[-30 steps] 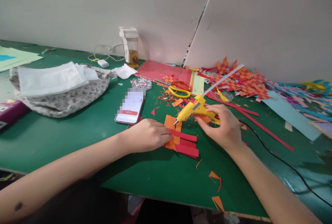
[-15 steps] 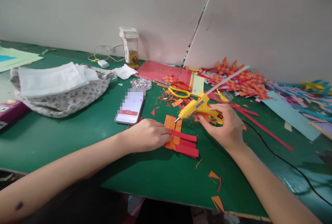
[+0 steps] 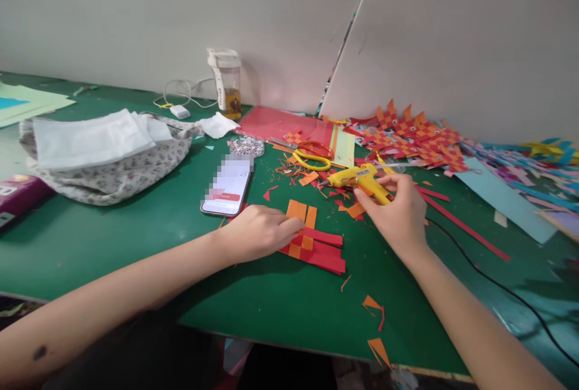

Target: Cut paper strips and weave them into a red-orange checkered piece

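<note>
Okay, so take the paper piece as the middle of the clock, with 12 toward the wall: the left hand (image 3: 257, 233) is at 9, fingers bunched and pressed down on the woven paper piece (image 3: 309, 243), though I can't tell if they're pinching it or just holding it flat. The right hand (image 3: 400, 215), around 2 to 3, is wrapped round the handle of a yellow glue gun (image 3: 348, 176), nozzle off the paper and aimed toward 9. I'd call the piece about half made: there's a small orange-and-red check in the centre, but the orange ends stick out loose toward 12 and the red ones toward 3, so those look left to deal with. Up at 2 there's a pile of checkered pieces (image 3: 416, 134) that seem much further along. The table (image 3: 280, 311) is green and pretty messy: paper scraps (image 3: 379, 351) at 5, a phone (image 3: 224, 188) at 10, scissors (image 3: 316, 164) at 12 in front of red sheets (image 3: 284, 122), a floral cloth bag (image 3: 108, 188) further out at 10, and a drink bottle (image 3: 231, 76) at 11 near the plain grey wall (image 3: 136, 16).
</note>
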The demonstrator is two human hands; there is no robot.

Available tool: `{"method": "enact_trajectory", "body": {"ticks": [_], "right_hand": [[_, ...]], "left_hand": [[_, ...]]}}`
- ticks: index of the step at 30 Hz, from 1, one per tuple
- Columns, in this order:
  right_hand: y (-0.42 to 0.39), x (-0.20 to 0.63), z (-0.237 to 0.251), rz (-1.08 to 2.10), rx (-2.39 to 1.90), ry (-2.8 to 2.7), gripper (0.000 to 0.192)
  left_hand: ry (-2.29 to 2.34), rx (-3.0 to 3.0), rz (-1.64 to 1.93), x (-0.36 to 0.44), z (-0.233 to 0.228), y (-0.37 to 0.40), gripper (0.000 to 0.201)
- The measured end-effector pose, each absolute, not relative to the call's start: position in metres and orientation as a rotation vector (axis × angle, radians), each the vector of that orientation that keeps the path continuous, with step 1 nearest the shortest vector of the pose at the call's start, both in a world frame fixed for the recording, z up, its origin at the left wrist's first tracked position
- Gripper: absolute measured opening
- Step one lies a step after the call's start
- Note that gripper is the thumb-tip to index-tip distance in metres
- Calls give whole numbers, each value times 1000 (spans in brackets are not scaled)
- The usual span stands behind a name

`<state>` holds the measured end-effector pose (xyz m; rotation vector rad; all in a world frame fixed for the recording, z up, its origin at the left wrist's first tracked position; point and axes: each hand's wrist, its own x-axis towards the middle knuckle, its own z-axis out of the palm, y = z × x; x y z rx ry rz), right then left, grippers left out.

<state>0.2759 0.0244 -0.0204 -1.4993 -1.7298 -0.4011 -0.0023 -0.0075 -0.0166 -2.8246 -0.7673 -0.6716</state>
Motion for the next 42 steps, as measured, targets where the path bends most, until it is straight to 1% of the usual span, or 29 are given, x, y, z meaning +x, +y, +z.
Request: {"method": "enact_trajectory", "body": {"ticks": [3,6,9,11,15,21,26,36,42], "right_hand": [[26,277,-25,-385,-1505,-1757,35],[26,276,-26,-381,-1514,-1752,35],[26,275,-25,-368,-1532,-1738,36],[26,275,-24,-359,-1541,-1733,36],[25,275,-24,-343,-1562,-1729,37],[24,274,-23,-338,-1567,-1717,36],[24,275,-23,-366,-1513,-1721,35],[22,274,-21,-356,-1535,-1717,36],[23,275,-23,-354,-1519,-1719,36]], "left_hand": [[-924,-2821,-695,0,-19,-8,14],[-1008,-2843,-757,1,-21,-7,22],[-966,-2816,-856,2,-22,-6,29],[-918,-2771,-895,3,-22,-5,28],[-858,-2709,-812,4,-21,-5,13],[-755,-2701,-736,3,-20,-6,22],[-729,-2670,-740,3,-23,-5,19],[-740,-2722,-715,4,-25,-3,23],[-779,-2768,-655,5,-23,-4,21]]}}
